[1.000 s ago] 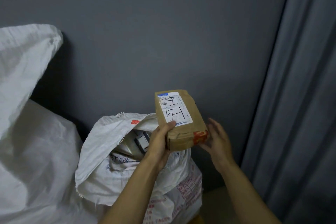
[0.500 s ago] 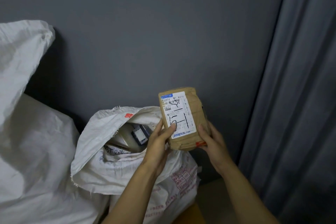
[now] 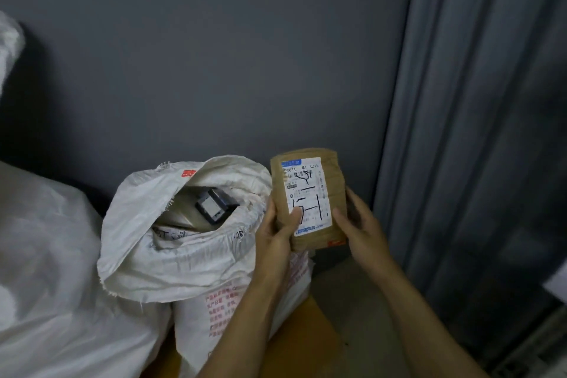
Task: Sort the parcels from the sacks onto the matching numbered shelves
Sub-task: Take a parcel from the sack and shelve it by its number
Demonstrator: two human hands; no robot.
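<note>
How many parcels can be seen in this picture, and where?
2 for certain. The brown parcel is held upright between the left hand and the right hand. A dark parcel lies in the mouth of the open sack. Paler shapes under it may be more parcels.

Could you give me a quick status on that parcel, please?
Left grip and right grip both hold brown parcel, label facing camera. Open sack beside it, dark parcel inside. Nothing in the way.

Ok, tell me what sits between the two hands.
The brown parcel, gripped by left hand and right hand, label facing the camera; head view.
</note>
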